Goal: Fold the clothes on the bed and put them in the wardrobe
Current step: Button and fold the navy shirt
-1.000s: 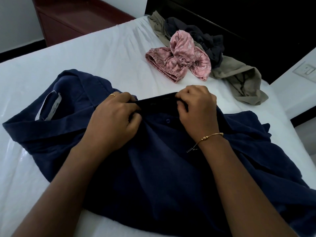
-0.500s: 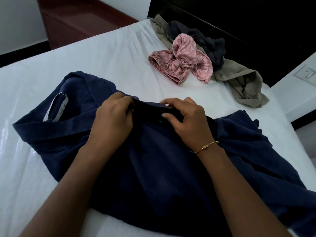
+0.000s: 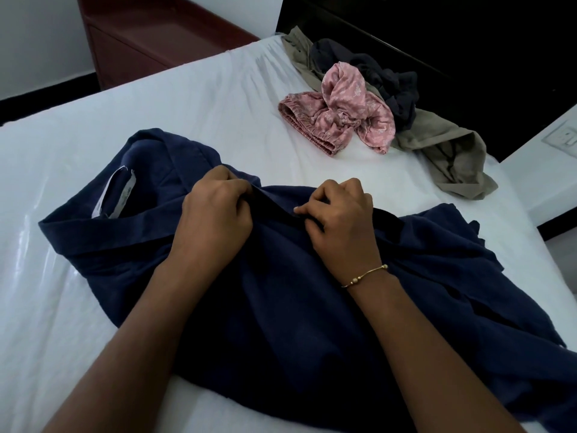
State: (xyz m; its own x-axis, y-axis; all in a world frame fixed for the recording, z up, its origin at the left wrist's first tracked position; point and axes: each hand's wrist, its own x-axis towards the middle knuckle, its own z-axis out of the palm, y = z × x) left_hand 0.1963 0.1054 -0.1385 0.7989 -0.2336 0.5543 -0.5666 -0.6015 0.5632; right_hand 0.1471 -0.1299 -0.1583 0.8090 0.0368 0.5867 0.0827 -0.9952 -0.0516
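Navy shirt (image 3: 281, 307) spread across the near half of the bed (image 3: 187, 98), collar end to the left with a white label (image 3: 115, 195) showing inside the neck. Left hand (image 3: 215, 220) and right hand (image 3: 340, 220) sit side by side on the shirt's upper middle, each with curled fingers (image 3: 240, 189) clamped on the same raised ridge of dark cloth that runs between them (the right thumb and forefinger pinch its edge). A thin gold bracelet (image 3: 365, 275) circles the right wrist. Farther back on the white sheet, well apart from the shirt, lies a heap of unfolded clothes: a pink patterned garment (image 3: 340, 120) in front, touching a dark grey garment (image 3: 390, 82) behind it and a beige garment (image 3: 449, 151) trailing to the right. A dark headboard (image 3: 468, 42) stands behind the heap; a reddish-brown cabinet (image 3: 150, 35) stands beyond the bed's far left edge.
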